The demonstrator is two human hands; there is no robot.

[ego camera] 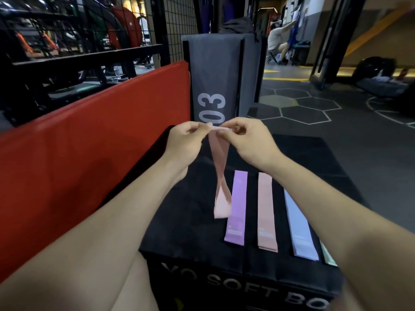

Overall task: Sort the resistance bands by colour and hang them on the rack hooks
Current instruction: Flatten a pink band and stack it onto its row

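A pale pink band point(221, 173) is pinched at its top edge by both hands, the left hand point(186, 140) and the right hand point(249, 142) drawn close together, fingertips curled onto the fabric. It hangs limp with one twist in its loop, its lower end dangling just above the black box point(190, 232). The band is judged light, soft and stretchy, not fragile (a loop like this slips over a hook easily once it is spread open), so it is best taken at the top fold, as it is held now.

Laid flat on the box top, from 6 o'clock toward 4 o'clock of the hanging band, are a purple band point(237, 209), a peach band point(266, 212), a pale blue band point(299, 227) and what may be a mint band point(328, 257), mostly hidden by the right forearm. At 12 o'clock a grey pad point(224, 72) marked 03 stands upright; at 9 o'clock a red pad point(89, 135) leans. A wire grid point(177, 25) rises behind, and no hooks can be made out.
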